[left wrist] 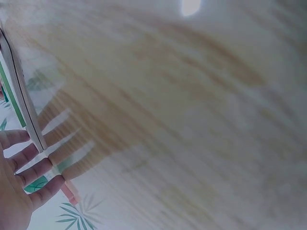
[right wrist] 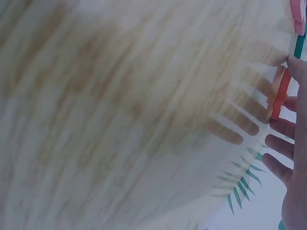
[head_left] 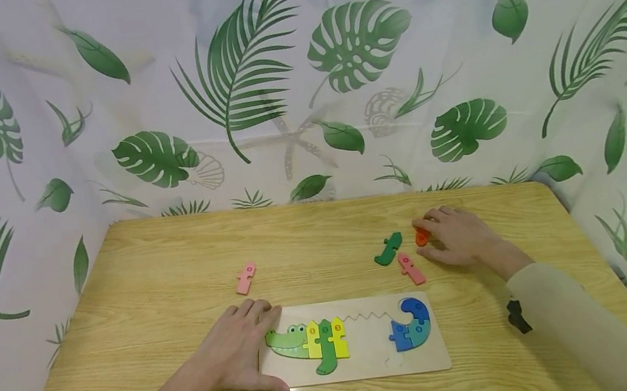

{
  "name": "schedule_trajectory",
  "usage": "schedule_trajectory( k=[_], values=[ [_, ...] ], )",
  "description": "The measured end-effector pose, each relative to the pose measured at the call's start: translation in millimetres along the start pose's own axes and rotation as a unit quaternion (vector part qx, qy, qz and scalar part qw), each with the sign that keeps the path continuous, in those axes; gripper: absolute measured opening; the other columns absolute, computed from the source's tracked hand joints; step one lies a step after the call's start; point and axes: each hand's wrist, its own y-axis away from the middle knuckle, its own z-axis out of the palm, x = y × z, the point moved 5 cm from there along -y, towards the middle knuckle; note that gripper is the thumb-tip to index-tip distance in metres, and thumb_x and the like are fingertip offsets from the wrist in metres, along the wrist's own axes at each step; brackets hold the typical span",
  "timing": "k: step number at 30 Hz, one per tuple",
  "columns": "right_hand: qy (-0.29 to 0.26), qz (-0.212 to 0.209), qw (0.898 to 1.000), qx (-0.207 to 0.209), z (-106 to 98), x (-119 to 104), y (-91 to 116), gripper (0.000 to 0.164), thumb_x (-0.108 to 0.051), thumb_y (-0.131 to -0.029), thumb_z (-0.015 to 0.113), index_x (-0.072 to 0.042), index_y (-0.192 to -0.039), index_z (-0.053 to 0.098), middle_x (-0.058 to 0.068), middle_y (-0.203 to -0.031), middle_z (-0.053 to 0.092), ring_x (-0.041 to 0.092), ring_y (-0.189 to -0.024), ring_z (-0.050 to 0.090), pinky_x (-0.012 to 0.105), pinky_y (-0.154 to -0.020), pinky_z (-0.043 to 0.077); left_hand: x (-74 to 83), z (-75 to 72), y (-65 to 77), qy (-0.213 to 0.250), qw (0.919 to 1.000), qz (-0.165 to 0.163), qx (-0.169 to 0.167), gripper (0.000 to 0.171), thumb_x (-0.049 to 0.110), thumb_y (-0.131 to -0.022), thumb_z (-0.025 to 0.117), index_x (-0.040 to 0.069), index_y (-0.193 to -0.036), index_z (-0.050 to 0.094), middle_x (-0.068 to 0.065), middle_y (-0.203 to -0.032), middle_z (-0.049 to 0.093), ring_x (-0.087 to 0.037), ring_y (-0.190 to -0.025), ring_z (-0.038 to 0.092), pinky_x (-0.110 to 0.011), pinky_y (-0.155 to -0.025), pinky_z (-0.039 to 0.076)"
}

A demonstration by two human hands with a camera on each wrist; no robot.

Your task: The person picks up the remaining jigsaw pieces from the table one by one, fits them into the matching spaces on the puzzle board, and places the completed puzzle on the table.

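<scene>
In the head view, a person's left grip [head_left: 240, 349] lies wide across the left end of the crocodile puzzle board [head_left: 371, 352], its thumb and fingers spread around that end. The green crocodile head piece [head_left: 289, 345] and three numbered pieces, yellow, green and yellow, are set in at the left, and blue tail pieces [head_left: 420, 330] at the right, with a bare gap between. The right grip [head_left: 454, 237] arches on the tabletop [head_left: 327, 241] beyond the board, thumb and fingertips about the orange-red puzzle piece [head_left: 422, 237]; whether they pinch it I cannot tell. Just beside lie a dark green leg piece [head_left: 388, 250] and a pink piece [head_left: 411, 267]; a second pink piece [head_left: 246, 278] lies well apart, behind the board's left end. In the left wrist view the board shows edge-on, thin and flat, so likely stiff and easily steadied by its end. In the right wrist view the orange-red piece sits between thumb and fingers, slim and straight-edged. It should be light, rigid and perhaps a little slick; best taken by opposite edges, clear of any interlocking tab.
</scene>
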Motion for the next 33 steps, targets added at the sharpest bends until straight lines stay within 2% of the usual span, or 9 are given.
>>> schedule_trajectory(
  k=[12,21,30,33],
  values=[
    [0.012,-0.001,1.000,0.006,3,2,3,0.066,-0.054,-0.101,0.062,-0.009,-0.148,0.059,0.022,-0.136,0.064,0.044,-0.127,0.059,0.066,-0.113,0.046,1.0,0.7,1.1,-0.007,1.0000,0.002,0.005,0.130,0.107,-0.065,0.050,0.013,-0.155,0.050,-0.009,-0.144,0.059,-0.026,-0.129,0.056,-0.044,-0.098,0.053],
    [0.024,-0.014,0.999,0.027,3,3,5,0.057,-0.050,-0.101,0.063,-0.009,-0.140,0.066,0.017,-0.122,0.067,0.037,-0.111,0.061,0.059,-0.104,0.053,0.5,1.0,1.3,-0.008,1.0000,0.002,0.005,0.130,0.107,-0.065,0.049,0.013,-0.155,0.050,-0.009,-0.144,0.059,-0.026,-0.129,0.056,-0.045,-0.099,0.053],
    [0.021,-0.003,1.000,0.020,3,4,10,0.056,-0.050,-0.103,0.060,-0.009,-0.141,0.065,0.022,-0.132,0.066,0.045,-0.126,0.060,0.065,-0.112,0.047,0.5,0.5,1.1,-0.009,0.9999,0.007,0.013,0.129,0.107,-0.065,0.048,0.013,-0.154,0.050,-0.009,-0.143,0.059,-0.026,-0.128,0.056,-0.043,-0.097,0.053],
    [0.021,0.001,1.000,0.017,2,4,11,0.055,-0.049,-0.103,0.060,-0.009,-0.141,0.065,0.022,-0.132,0.066,0.045,-0.126,0.059,0.065,-0.112,0.047,0.6,0.9,1.2,-0.009,0.9999,0.005,0.013,0.129,0.107,-0.065,0.048,0.013,-0.154,0.050,-0.009,-0.143,0.059,-0.026,-0.129,0.056,-0.043,-0.097,0.053]
  ],
)
